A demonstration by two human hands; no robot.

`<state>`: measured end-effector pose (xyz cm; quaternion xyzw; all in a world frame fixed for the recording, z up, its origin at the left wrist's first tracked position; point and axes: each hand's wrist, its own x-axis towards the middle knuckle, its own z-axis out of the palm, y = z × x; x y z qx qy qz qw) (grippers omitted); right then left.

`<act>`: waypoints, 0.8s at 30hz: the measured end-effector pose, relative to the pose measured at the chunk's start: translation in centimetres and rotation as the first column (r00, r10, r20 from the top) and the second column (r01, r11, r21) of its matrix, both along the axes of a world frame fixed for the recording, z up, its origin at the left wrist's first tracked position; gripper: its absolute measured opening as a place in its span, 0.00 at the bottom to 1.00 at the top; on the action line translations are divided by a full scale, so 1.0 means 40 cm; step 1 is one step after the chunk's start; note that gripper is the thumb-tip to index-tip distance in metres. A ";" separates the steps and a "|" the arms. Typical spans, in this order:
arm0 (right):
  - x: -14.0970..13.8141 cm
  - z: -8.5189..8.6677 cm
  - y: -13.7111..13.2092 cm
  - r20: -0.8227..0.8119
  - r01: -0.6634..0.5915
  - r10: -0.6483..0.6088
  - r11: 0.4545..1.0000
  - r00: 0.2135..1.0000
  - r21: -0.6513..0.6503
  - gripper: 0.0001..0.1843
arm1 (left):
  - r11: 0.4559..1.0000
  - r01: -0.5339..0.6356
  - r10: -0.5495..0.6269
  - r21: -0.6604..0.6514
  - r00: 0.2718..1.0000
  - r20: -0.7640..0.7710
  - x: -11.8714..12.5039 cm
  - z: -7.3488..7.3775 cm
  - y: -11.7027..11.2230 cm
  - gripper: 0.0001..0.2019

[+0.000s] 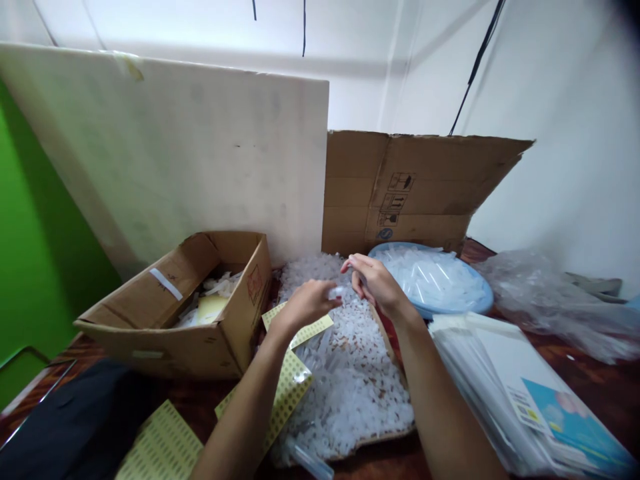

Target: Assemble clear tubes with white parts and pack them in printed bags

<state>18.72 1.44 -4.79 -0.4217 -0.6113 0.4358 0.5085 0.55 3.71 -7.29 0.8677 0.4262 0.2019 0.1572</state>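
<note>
Reddish-brown table point(393, 460) bore one pile of small white pieces point(360, 393); above the pile, left hand point(307, 304) pinched a translucent piece point(337, 293); right hand point(374, 281), likewise above, was half-curled, whether grasping anything could not be told; right of the pile stood a blue basin point(460, 308).

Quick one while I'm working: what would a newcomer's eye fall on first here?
Probably the spread of small white pieces in the middle, with the left hand and right hand over its far part. Next, the blue basin heaped with clear plastic pieces, to the right, and the open cardboard box on the left. The bright green surface at the left edge also stands out.
</note>
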 end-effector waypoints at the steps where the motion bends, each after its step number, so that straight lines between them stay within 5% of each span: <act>1: 0.002 0.000 0.001 -0.008 0.006 -0.006 1.000 1.000 -0.002 0.21 | 1.000 0.006 -0.007 -0.014 0.998 -0.069 0.008 -0.021 0.002 0.06; 7: 0.013 0.005 -0.002 -0.037 0.020 -0.020 1.000 0.999 -0.007 0.28 | 0.992 -0.105 0.083 -0.071 0.961 -0.263 0.067 -0.138 0.009 0.02; 12: 0.021 0.006 -0.001 -0.069 0.049 -0.050 0.999 0.996 -0.011 0.28 | 0.984 -0.150 0.112 -0.093 0.938 -0.328 0.079 -0.181 0.017 0.04; 18: 0.025 0.010 0.001 -0.113 0.092 -0.095 0.995 0.989 -0.032 0.25 | 0.986 -0.132 0.106 -0.104 0.969 -0.221 0.068 -0.157 0.020 0.07; 24: 0.023 0.019 -0.005 -0.172 0.138 -0.139 0.990 0.975 -0.015 0.24 | 0.991 -0.124 0.126 -0.053 0.991 0.048 0.047 -0.060 0.023 0.14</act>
